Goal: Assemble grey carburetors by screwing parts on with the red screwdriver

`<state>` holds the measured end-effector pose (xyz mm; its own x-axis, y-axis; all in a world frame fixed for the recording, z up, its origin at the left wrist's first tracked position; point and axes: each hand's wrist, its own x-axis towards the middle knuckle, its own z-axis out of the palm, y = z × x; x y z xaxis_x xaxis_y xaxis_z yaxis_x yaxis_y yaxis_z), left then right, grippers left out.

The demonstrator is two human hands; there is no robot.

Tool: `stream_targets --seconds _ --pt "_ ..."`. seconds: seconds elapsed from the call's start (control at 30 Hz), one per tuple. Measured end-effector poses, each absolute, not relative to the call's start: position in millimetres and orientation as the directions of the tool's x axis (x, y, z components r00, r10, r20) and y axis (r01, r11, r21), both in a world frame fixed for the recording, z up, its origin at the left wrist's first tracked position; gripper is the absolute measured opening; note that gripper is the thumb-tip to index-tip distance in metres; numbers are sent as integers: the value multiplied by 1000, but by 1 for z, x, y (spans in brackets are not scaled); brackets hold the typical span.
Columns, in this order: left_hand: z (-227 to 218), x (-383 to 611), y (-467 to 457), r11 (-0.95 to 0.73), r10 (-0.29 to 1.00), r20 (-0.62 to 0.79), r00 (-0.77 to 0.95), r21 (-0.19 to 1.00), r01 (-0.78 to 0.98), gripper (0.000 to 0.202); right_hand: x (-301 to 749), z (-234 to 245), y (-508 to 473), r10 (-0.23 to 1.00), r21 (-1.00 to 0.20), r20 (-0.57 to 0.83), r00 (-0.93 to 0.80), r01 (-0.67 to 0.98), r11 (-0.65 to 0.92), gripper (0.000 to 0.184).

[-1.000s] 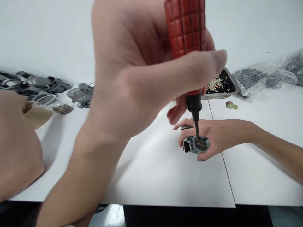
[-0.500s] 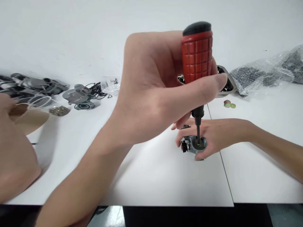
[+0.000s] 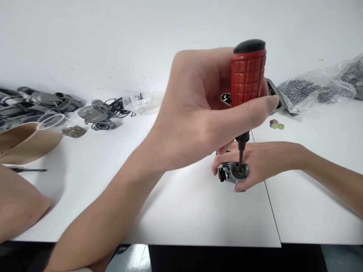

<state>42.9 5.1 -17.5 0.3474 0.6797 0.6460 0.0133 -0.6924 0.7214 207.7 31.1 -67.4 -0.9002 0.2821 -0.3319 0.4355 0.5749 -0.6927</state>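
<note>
My left hand is wrapped round the red, ribbed handle of a screwdriver with a black cap, held upright. Its dark tip stands in the round recess of a small grey metal part on the white table. My right hand comes in from the right and closes round that part, thumb in front and fingers behind, pinning it to the table.
Far left lie a pile of grey parts, a grey housing, black wires, small brass pieces and a beige cup. A metal tray, two washers and a bubble-wrap bag sit right. A bare limb shows bottom left.
The left hand with the screwdriver now sits smaller, lower and further right in view, its black cap showing. The right hand has stayed on the part. The limb at left has dropped lower.
</note>
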Motion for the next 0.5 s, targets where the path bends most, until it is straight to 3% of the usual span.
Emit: stream_targets --seconds 0.13,0.27,0.4,0.5 --pt "-4 36 4 -653 653 569 500 758 -11 39 208 -66 32 271 -708 -336 -902 431 559 47" --pt "16 35 -5 -577 715 544 439 814 -70 47 208 -64 30 279 -704 -327 -903 430 566 48" --pt "27 44 -17 -604 659 607 444 779 -167 63 206 -66 27 297 -687 -349 -889 458 564 53" --pt "25 46 -22 -653 638 675 371 729 -204 62 212 -64 32 315 -663 -365 -876 482 573 70"
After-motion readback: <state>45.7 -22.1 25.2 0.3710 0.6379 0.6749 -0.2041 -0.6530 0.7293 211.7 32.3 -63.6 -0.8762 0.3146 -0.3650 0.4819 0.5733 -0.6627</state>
